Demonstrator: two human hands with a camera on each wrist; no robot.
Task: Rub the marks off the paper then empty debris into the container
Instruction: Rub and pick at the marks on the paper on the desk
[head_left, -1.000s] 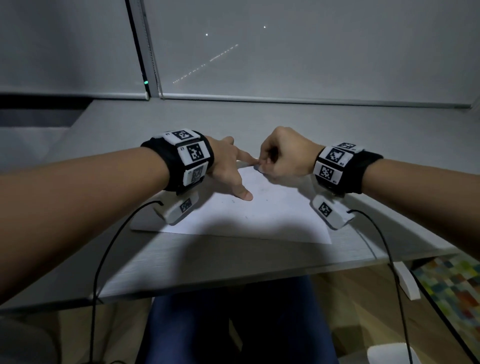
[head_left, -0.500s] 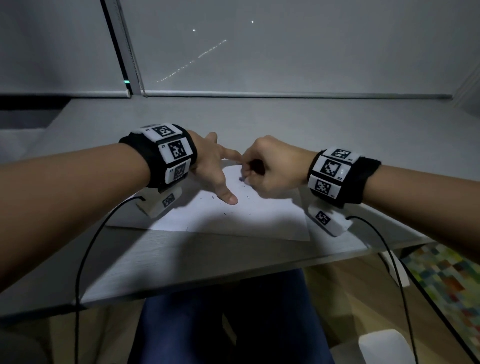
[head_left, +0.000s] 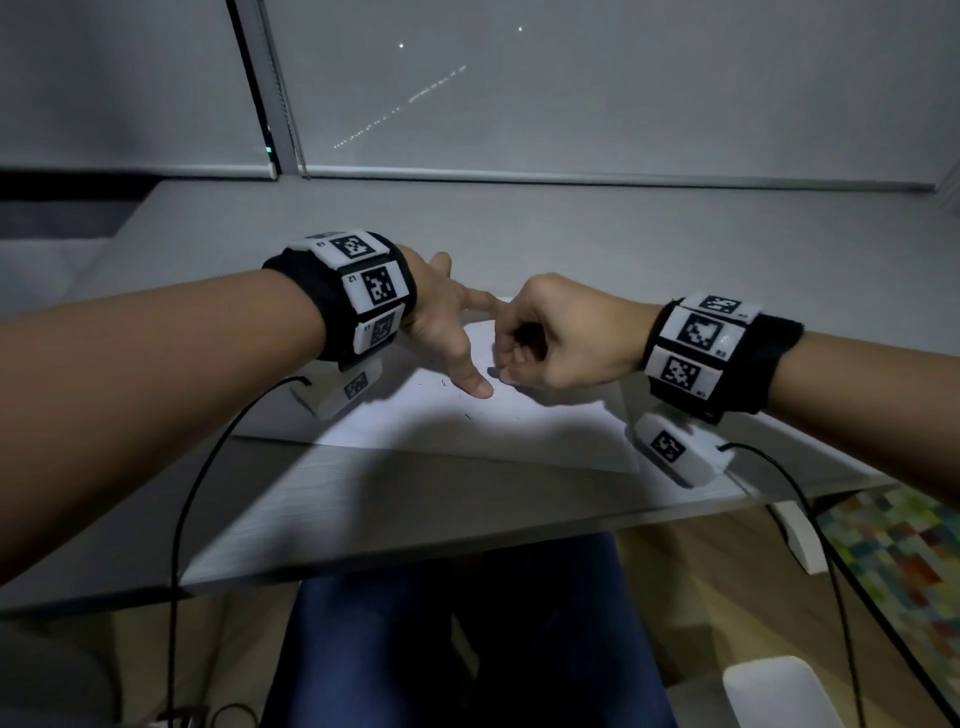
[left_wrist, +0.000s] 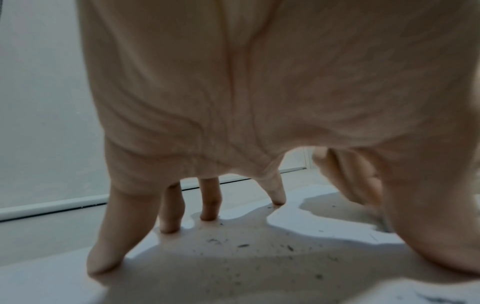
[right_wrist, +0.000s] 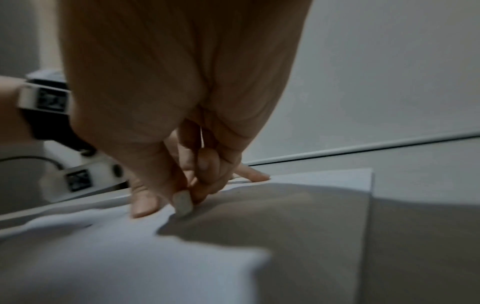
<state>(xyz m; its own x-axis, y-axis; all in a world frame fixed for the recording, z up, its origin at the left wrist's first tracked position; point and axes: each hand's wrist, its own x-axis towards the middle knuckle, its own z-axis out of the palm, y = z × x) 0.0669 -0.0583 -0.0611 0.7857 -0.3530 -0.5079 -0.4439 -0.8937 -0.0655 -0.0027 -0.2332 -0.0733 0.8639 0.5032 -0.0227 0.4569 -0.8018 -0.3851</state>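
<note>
A white sheet of paper (head_left: 545, 421) lies flat on the grey desk (head_left: 363, 499). My left hand (head_left: 452, 332) is spread on it, straight fingertips (left_wrist: 103, 265) pressing the sheet down. My right hand (head_left: 550, 338) is curled just right of the left thumb and pinches a small white eraser (right_wrist: 183, 203), whose tip touches the paper. Dark eraser crumbs (left_wrist: 244, 245) lie scattered on the paper (left_wrist: 324, 224) under the left palm, and a few specks (head_left: 444, 384) show in the head view. No container is recognisable.
The desk runs back to a wall with lowered blinds (head_left: 571, 104). Black cables (head_left: 182, 519) hang from both wrist units over the front edge. My legs (head_left: 447, 639) are under the desk. A white object (head_left: 779, 691) sits on the floor at lower right.
My right hand with the eraser has slid toward me along the paper, from beside the left index finger to beside the left thumb. The left hand stays pressed on the sheet.
</note>
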